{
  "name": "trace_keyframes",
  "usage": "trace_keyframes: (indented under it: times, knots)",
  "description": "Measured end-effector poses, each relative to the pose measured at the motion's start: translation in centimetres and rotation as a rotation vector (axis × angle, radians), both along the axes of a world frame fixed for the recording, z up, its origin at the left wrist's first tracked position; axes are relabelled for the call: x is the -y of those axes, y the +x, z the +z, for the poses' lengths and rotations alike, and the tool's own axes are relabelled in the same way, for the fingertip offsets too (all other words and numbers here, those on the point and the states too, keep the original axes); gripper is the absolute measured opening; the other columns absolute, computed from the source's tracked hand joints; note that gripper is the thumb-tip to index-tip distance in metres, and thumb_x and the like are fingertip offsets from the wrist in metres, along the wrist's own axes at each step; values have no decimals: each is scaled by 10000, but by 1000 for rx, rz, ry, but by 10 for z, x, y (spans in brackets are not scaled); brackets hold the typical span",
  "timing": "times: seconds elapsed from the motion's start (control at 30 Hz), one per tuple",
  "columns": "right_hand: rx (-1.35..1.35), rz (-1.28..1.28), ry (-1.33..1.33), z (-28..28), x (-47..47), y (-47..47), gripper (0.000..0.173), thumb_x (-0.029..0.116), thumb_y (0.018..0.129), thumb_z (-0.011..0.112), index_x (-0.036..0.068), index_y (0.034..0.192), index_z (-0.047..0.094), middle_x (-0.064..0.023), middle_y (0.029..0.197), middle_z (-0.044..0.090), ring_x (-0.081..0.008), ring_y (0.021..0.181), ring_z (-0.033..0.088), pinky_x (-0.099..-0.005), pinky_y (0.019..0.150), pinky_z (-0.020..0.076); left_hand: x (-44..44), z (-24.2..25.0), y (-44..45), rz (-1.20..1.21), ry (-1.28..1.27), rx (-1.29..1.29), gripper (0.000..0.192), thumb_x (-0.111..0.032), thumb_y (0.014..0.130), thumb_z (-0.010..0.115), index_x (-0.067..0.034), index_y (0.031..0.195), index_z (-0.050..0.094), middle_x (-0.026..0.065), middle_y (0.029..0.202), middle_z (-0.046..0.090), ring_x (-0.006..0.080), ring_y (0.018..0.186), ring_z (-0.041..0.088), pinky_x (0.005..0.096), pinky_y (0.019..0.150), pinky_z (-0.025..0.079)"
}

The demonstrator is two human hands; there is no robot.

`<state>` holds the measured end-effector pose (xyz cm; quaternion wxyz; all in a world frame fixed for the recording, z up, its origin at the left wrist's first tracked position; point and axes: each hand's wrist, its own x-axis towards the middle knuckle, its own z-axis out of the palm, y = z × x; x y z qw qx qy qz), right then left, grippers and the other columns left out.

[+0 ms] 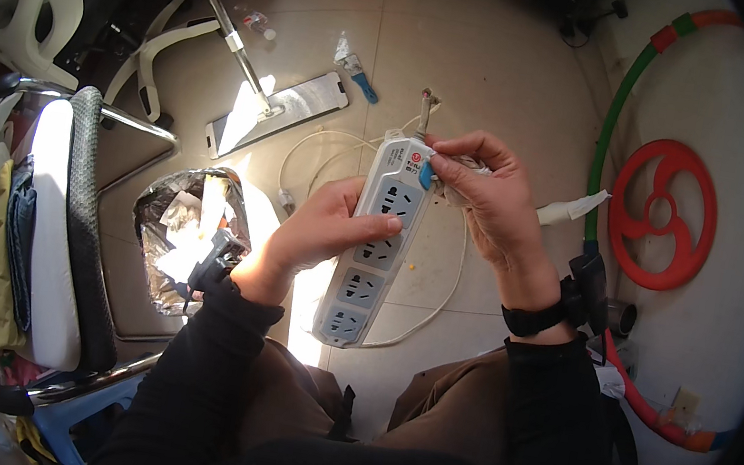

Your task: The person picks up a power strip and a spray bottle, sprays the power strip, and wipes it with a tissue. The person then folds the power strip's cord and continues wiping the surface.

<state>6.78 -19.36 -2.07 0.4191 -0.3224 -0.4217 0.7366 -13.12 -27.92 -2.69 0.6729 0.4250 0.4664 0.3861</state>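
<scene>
A white power strip (331, 298) with grey socket panels slants across the middle of the view. My left hand (322, 229) grips it from the left, thumb laid across the sockets. At the upper end, beside the blue switch (426, 176), my right hand (493, 196) has thumb and forefinger against the strip's edge. Bunched in its fingers is a crumpled white tissue or cloth (453, 194), partly hidden by the hand. A pale strip of similar material (574, 208) shows beyond the wrist. The cord (424, 114) leaves the strip's top end.
White cable (456, 274) loops on the floor, near a plug (286, 202). A lined waste bin (145, 256) stands left, beside a loaded chair (109, 251). Further off lie a flat mop (313, 97), a blue-handled scraper (365, 87) and a plastic bottle (259, 24). A coloured hoop (606, 137) leans right.
</scene>
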Motion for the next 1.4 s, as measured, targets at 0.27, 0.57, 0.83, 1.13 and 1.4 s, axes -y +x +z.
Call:
trace_keyframes:
  times: [0.27,0.57,0.83,1.13,1.4]
  knots:
    - [22,-76,-196,-17,6,-11,172,154,919,711,24,992,626,-82,940,673,-137,877,640,-270,778,528,-2,-1,3,-49,39,-141,440,-310,875,739,14,1138,603,37,977,658,101,882,621,255,795,508]
    - [163,-146,552,8,4,-11,134,178,967,630,47,978,602,-152,1341,578,-228,1166,584,-315,967,475,-2,-6,13,60,-27,4,373,-286,869,728,11,1066,619,57,930,661,112,845,621,270,748,511]
    - [726,-258,783,-13,-10,-16,115,208,998,526,94,1013,532,-170,1452,446,-363,1435,305,-478,1184,141,0,-6,9,33,-34,-17,385,-303,874,734,10,1070,625,46,919,663,110,826,624,263,745,507]
    - [344,27,697,-22,23,-33,115,187,1045,467,74,1058,454,-232,1562,299,-358,1497,169,-394,1158,237,-5,-13,4,159,-72,297,395,-384,972,617,-16,1116,611,39,934,672,108,796,651,256,703,530]
    - [-101,-192,0,-8,22,-25,219,275,1036,503,74,1098,566,-91,1305,578,-170,1192,525,-313,1047,417,-9,-21,-19,345,-102,567,491,-501,1005,477,-67,1218,563,73,976,687,187,830,705,329,742,605]
